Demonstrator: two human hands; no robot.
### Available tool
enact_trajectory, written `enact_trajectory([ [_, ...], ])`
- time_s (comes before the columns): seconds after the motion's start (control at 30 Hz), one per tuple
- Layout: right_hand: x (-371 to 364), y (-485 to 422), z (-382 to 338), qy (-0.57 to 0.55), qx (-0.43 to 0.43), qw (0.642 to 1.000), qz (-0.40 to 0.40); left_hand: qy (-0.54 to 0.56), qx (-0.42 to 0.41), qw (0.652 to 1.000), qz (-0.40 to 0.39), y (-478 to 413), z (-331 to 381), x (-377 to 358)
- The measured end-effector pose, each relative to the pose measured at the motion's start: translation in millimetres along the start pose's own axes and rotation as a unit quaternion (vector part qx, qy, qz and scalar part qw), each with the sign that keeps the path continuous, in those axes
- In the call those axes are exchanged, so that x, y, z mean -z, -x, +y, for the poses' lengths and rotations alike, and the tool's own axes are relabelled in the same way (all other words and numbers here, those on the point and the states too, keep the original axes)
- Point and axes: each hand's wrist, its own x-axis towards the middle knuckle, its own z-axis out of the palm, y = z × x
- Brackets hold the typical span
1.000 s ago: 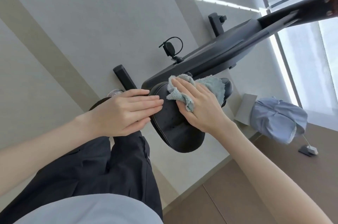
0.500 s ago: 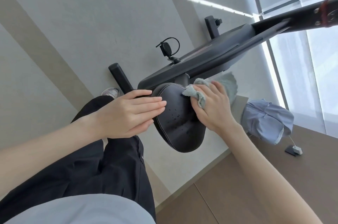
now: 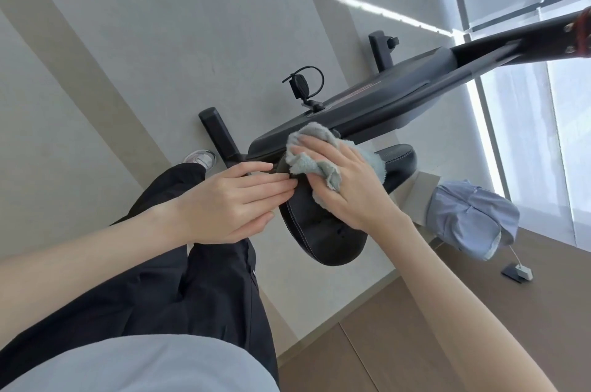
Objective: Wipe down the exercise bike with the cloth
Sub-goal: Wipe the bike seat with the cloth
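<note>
The black exercise bike (image 3: 377, 103) stands below me on a pale floor, its frame running up to the right. Its black padded saddle (image 3: 326, 238) is in the middle of the view. My right hand (image 3: 348, 187) presses a crumpled light blue cloth (image 3: 307, 155) onto the saddle's narrow front end. My left hand (image 3: 236, 203) lies flat with fingers together against the saddle's left edge, holding nothing. The cloth and my right hand hide much of the saddle top.
My black trouser legs (image 3: 179, 279) and a shoe (image 3: 200, 158) are left of the bike. A blue garment (image 3: 470, 219) is draped over a low grey object at right. A small white plug (image 3: 518, 271) lies on the brown floor. Bright window blinds fill the upper right.
My right hand has slid the cloth from the saddle's right side to its front left end, close to my left fingertips. My left hand has stayed on the saddle's edge.
</note>
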Motion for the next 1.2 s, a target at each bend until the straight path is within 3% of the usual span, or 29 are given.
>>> enact_trajectory([
  [0.17, 29.8, 39.2, 66.2, 0.142, -0.103, 0.983, 0.044, -0.003, 0.017, 1.000, 0.016, 3.4, 4.7, -5.1],
  [0.3, 32.1, 34.8, 70.4, 0.042, -0.235, 0.967, 0.086, -0.017, 0.025, 0.999, 0.026, 9.9, 11.9, -10.6],
  [0.43, 2.5, 26.0, 38.0, 0.110, -0.162, 0.979, 0.064, -0.034, 0.036, 0.999, 0.016, 18.8, 22.8, -16.8],
  [0.6, -16.1, 16.1, -7.0, 0.025, -0.116, 0.992, 0.035, -0.065, 0.065, 0.996, 0.009, 24.8, 34.4, -22.1],
  [0.77, -18.8, 62.0, 9.0, 0.076, 0.003, 0.997, -0.018, -0.072, 0.077, 0.994, 0.017, 23.9, 40.6, -27.7],
  [0.9, -8.3, 91.7, 33.9, 0.096, -0.049, 0.994, -0.024, -0.080, 0.072, 0.994, 0.020, 25.4, 47.3, -32.8],
  [1.03, -0.2, 50.8, 23.0, 0.065, -0.106, 0.992, -0.004, -0.095, 0.081, 0.992, 0.029, 28.1, 51.2, -38.3],
  [1.2, -4.5, -26.3, -6.9, 0.024, -0.043, 0.997, -0.054, -0.101, 0.081, 0.991, 0.022, 33.7, 52.8, -40.4],
])
